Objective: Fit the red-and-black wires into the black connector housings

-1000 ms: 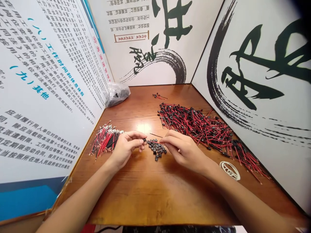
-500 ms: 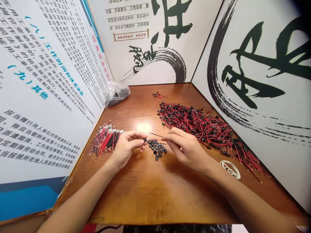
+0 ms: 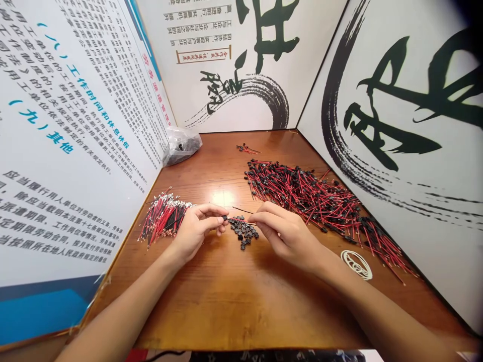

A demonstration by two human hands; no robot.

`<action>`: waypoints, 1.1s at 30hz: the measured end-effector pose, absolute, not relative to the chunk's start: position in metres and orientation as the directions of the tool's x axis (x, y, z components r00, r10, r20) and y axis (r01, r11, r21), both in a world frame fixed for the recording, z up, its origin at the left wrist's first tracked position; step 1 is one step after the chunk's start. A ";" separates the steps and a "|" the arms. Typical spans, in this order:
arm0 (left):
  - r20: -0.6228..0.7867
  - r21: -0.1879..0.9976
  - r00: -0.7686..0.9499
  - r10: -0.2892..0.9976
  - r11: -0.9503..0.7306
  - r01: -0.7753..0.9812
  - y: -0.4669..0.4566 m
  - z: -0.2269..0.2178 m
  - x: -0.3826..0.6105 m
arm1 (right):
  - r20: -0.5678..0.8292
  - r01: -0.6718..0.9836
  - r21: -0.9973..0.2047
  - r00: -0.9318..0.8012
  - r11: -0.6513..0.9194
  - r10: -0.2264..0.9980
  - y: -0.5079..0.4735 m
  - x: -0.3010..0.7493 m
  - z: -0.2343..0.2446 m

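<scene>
1. Wooden tabletop [image 3: 211,306]: your work sits at its centre, in a corner walled by printed panels. Red-and-black wire [image 3: 241,220] spans the gap between your hands, just above a small pile of black connector parts [image 3: 243,232].
2. Left hand [image 3: 196,232]: closed in a fingertip pinch on the wire's black-tipped end.
3. Right hand [image 3: 289,234]: curled closed on the wire's other end; your fingers partly hide the grip.
4. Step in hand: hold 1 wire in both hands over the pile.
5. To your left: bundle of loose wires [image 3: 164,218] with pale tips. To your right: large heap of wires with black parts [image 3: 305,198], and white coil [image 3: 356,265].
6. Far corner: clear plastic bag [image 3: 181,146]. Walls: panel of printed Chinese text [image 3: 75,100] and panel of brush calligraphy [image 3: 396,100].
</scene>
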State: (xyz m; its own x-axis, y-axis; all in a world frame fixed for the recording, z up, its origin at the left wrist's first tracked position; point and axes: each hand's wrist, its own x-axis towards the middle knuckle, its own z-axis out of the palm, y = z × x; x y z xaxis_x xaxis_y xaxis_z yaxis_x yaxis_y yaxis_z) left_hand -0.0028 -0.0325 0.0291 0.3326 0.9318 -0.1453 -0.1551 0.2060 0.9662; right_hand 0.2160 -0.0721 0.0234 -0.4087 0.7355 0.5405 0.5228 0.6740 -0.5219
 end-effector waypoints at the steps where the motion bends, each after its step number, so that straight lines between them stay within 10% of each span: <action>1: -0.146 0.965 0.340 0.929 0.209 -0.157 -0.033 0.029 -0.003 | 0.544 0.521 -0.529 -0.398 0.670 0.739 -0.071 0.217 0.023; 33: -0.124 0.991 0.434 0.892 0.086 0.106 -0.039 0.017 0.007 | 0.398 0.628 -0.532 -0.408 0.568 0.822 -0.070 0.206 0.006</action>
State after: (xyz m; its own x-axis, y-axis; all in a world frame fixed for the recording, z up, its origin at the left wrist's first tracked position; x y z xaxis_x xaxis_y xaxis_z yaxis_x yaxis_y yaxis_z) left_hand 0.0066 -0.0386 0.0167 0.4344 0.8922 -0.1237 0.1064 0.0855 0.9906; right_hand 0.2057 -0.0702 0.0059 -0.4075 0.8221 0.3976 0.6277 0.5684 -0.5319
